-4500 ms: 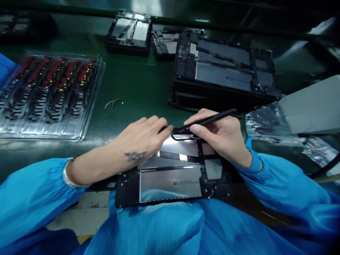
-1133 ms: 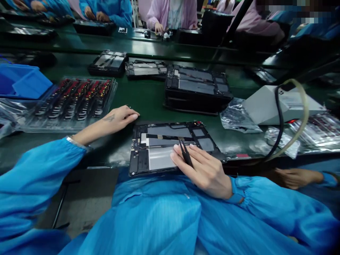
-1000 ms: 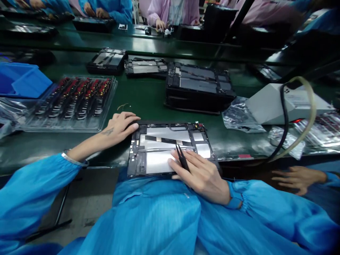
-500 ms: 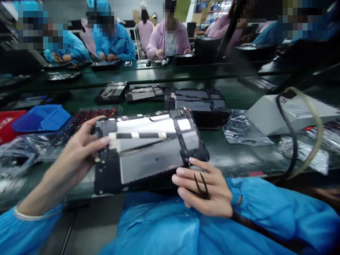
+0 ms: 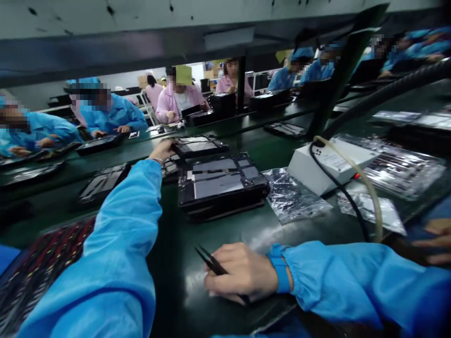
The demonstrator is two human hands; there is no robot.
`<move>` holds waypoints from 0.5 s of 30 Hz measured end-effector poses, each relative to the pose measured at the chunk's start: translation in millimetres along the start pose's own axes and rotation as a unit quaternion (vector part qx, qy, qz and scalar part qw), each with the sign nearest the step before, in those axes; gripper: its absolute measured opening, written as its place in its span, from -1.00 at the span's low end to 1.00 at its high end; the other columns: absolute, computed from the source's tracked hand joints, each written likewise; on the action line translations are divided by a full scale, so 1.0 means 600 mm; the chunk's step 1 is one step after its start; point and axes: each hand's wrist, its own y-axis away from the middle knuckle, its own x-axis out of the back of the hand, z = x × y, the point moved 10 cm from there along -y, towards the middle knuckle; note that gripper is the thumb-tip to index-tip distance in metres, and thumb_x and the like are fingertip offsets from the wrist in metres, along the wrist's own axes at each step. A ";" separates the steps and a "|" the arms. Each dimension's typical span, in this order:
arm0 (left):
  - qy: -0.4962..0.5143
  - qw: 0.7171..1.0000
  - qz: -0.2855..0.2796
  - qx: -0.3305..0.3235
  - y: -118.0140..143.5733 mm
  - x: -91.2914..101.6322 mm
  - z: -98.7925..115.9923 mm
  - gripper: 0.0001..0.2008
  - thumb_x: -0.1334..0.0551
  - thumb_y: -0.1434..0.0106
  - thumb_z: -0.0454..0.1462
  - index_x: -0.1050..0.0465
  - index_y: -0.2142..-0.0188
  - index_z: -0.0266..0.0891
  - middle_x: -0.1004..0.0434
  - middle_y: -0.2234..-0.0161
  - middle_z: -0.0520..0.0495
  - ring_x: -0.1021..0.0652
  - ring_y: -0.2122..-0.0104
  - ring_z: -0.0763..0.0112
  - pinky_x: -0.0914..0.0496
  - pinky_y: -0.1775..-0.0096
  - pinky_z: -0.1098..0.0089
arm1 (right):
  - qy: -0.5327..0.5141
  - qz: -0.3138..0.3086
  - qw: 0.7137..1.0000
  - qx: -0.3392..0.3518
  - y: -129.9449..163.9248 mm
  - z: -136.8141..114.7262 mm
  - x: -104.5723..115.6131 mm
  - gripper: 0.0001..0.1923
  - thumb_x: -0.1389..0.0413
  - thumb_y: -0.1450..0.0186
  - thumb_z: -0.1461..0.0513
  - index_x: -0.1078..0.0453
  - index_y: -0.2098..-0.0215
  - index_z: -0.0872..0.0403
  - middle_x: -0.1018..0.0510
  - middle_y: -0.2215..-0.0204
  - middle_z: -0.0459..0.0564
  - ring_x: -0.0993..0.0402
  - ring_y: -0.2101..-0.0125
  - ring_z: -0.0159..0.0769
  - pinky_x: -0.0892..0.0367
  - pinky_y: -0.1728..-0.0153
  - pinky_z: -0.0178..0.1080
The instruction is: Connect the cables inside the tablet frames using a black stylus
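Observation:
My left hand [image 5: 163, 150] reaches far forward and grips the left edge of an opened tablet [image 5: 201, 144] with grey battery panels, its fingers partly hidden. The tablet sits at the far side of the bench, just behind a stack of similar open tablets [image 5: 220, 178]. Another open tablet [image 5: 169, 168] shows partly beneath my left hand. Close to me, my right hand [image 5: 243, 273] rests low over the green bench, closed around black tweezers [image 5: 210, 260]. Their tips point up and to the left, touching nothing.
A clear plastic bag [image 5: 296, 199] lies beside a grey-white box [image 5: 317, 169] with a cable and hose. On the left are a tray of red-and-black parts [image 5: 52, 253] and an open tablet [image 5: 102, 184]. Co-workers sit across the line; a slanted post [image 5: 338, 80] stands at right.
My left hand has carried the tablet forward from in front of me to the far side. My right hand has come off it, and the tweezers now point left. The view has shifted.

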 end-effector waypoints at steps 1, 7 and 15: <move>-0.012 1.000 -0.014 0.013 -0.016 -0.026 -0.019 -0.68 -0.26 -0.42 -0.16 -0.43 -0.07 -0.31 -0.50 0.02 -0.17 -0.57 0.12 0.29 -0.56 0.11 0.21 | 0.000 0.009 1.000 -0.002 0.001 0.003 0.001 -0.79 -0.06 -0.46 0.16 -0.47 0.25 0.08 -0.55 0.48 -0.11 -0.53 0.38 -0.37 -0.36 0.33 -0.31; -0.070 0.993 -0.088 0.036 -0.022 -0.113 -0.074 -0.66 -0.22 -0.44 -0.12 -0.45 -0.04 -0.35 -0.52 0.08 -0.14 -0.58 0.20 0.34 -0.57 0.15 0.26 | -0.014 0.048 0.999 -0.012 -0.002 0.013 0.018 -0.74 -0.04 -0.47 0.16 -0.48 0.28 0.10 -0.52 0.54 -0.15 -0.50 0.46 -0.42 -0.37 0.37 -0.34; -0.167 0.982 0.058 0.064 -0.001 0.071 -0.041 -0.63 -0.14 -0.49 -0.10 -0.51 0.12 -0.42 -0.56 0.18 -0.08 -0.60 0.25 0.46 -0.54 0.14 0.36 | -0.105 0.038 0.985 -0.128 -0.022 0.031 0.043 -0.74 0.01 -0.37 0.37 -0.46 0.08 0.07 -0.70 0.35 0.01 -0.70 0.32 -0.23 -0.62 0.23 -0.28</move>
